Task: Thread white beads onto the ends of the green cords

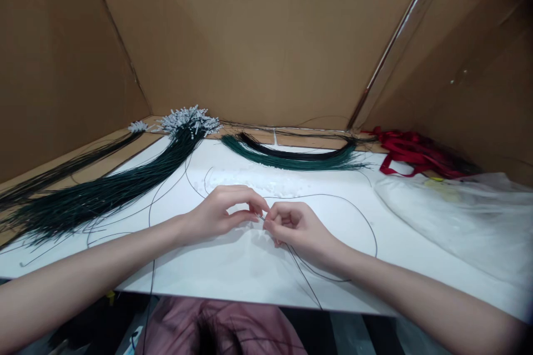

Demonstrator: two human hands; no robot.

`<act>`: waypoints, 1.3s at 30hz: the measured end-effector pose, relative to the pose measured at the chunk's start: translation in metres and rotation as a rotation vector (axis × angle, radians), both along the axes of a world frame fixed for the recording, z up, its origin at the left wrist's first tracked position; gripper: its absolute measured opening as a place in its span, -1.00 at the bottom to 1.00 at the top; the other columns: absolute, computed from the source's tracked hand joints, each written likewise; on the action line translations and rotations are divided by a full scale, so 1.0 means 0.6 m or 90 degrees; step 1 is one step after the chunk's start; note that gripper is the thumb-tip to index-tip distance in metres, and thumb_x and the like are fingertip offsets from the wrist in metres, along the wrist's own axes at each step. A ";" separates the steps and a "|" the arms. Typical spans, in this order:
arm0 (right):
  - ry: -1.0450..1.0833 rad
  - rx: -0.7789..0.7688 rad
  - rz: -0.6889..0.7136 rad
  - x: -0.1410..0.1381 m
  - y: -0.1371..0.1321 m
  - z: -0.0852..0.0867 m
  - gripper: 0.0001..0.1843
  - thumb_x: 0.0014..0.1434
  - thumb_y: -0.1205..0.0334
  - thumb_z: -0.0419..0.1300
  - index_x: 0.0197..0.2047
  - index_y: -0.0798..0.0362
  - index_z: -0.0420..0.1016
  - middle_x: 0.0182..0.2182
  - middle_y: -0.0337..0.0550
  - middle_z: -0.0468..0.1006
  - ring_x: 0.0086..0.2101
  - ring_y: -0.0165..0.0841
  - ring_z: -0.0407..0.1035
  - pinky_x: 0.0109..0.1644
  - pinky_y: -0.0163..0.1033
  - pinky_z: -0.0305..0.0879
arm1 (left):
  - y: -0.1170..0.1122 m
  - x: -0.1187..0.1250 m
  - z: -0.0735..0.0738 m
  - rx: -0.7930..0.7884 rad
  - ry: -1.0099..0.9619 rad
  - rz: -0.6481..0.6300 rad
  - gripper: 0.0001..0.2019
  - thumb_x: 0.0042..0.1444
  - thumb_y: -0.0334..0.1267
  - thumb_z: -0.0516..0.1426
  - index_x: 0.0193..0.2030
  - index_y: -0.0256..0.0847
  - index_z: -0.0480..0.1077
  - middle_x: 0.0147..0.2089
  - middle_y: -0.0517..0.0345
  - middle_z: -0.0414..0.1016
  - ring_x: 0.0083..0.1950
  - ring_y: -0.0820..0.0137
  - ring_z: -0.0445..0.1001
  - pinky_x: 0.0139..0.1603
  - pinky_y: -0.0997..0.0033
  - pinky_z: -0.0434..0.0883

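My left hand (pixel 222 208) and my right hand (pixel 297 223) meet low over the white board, fingertips almost touching. Both are closed in a pinch on a thin dark cord (pixel 261 217), whose short piece shows between the fingertips. Finer detail at that spot is too small to make out. Below my right hand the cord's strands (pixel 302 272) trail toward the board's front edge, and one curves round in a wide loop on the right. Just behind my hands lies a scatter of small white pieces (pixel 266 182).
At left lies a thick bundle of dark green cords (pixel 137 188) with white-beaded ends (pixel 189 121). A thinner bundle (pixel 70 163) is beside it. Black and green cords (pixel 291 160) curve at the back. Red ribbon (pixel 410 150) and a clear plastic bag (pixel 462 216) lie right. Cardboard walls (pixel 250 39) enclose the board.
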State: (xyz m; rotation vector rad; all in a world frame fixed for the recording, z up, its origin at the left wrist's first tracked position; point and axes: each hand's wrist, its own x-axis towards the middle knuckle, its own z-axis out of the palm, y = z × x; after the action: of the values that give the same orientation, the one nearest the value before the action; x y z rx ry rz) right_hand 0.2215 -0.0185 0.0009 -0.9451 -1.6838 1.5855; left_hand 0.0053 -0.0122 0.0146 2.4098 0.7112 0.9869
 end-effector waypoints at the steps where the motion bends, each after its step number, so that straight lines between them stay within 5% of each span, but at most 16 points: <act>1: 0.001 0.000 0.001 0.000 0.000 0.000 -0.99 0.01 0.38 0.22 -0.43 0.12 0.46 -0.61 -0.35 0.33 -0.56 -0.50 0.25 -0.45 -0.38 0.25 | 0.000 0.000 0.000 0.003 -0.002 -0.001 -0.92 0.24 -0.40 0.19 -0.14 -0.26 0.48 -0.22 0.08 0.60 -0.23 0.43 0.54 -0.14 0.49 0.44; 39: -0.025 0.014 0.019 0.001 0.000 0.001 -0.96 0.00 0.41 0.21 -0.43 0.12 0.48 -0.64 -0.34 0.36 -0.58 -0.52 0.23 -0.49 -0.41 0.12 | 0.000 0.001 -0.001 -0.009 -0.008 -0.003 -0.92 0.22 -0.39 0.21 -0.15 -0.26 0.50 -0.24 0.10 0.62 -0.24 0.43 0.56 -0.16 0.51 0.45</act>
State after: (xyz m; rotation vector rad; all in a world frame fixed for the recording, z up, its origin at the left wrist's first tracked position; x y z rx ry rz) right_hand 0.2220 -0.0185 0.0015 -0.9505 -1.7467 1.5740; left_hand 0.0061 -0.0121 0.0139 2.3893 0.7064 0.9914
